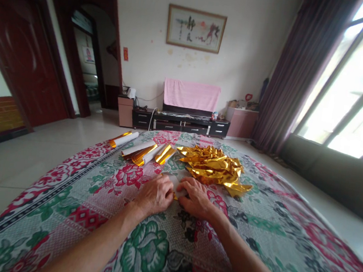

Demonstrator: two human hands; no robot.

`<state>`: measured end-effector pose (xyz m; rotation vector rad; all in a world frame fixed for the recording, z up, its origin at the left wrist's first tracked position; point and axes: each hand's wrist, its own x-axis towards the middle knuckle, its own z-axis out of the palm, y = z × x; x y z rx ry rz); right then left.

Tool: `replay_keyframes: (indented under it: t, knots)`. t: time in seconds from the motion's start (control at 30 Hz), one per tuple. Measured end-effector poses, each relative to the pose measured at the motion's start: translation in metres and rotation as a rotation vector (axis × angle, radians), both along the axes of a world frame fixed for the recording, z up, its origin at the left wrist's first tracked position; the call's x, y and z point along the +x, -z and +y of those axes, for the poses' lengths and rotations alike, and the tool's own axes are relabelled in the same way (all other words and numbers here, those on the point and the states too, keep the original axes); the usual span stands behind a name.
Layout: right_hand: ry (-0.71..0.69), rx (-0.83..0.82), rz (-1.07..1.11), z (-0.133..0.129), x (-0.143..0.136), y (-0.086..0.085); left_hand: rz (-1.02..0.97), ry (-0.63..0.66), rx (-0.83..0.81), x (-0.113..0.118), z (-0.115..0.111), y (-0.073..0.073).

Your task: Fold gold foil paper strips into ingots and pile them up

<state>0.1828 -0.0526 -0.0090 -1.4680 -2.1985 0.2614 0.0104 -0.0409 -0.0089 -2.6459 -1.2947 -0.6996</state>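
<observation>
Both my hands meet near the middle of the flowered tablecloth. My left hand is closed, its fingers curled on the left side of a small white-and-gold sheet. On the sheet's right side, my right hand has its fingers bent over it and pressed together. A strip of gold shows between the hands; the rest of the sheet is hidden under the fingers. Just beyond my right hand lies a pile of folded gold foil pieces. Rolled white-and-gold sheets lie beyond my left hand.
Another rolled sheet lies near the table's far left edge. Past the table stand a low black cabinet and a screen-like shape under a pink cloth. A purple curtain hangs by the window on the right.
</observation>
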Motion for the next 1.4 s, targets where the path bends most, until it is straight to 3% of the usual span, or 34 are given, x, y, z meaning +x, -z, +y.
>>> replay_keyframes:
  t: [0.83,1.4]
  knots:
    - [0.088,0.05,-0.007,-0.0022,-0.0074,0.0007,-0.039,0.001,0.004,0.0003,-0.0024,-0.0016]
    - [0.057,0.037,-0.029,-0.0037,-0.0062,-0.002,-0.137,0.008,-0.073,-0.0022,0.0012,0.0024]
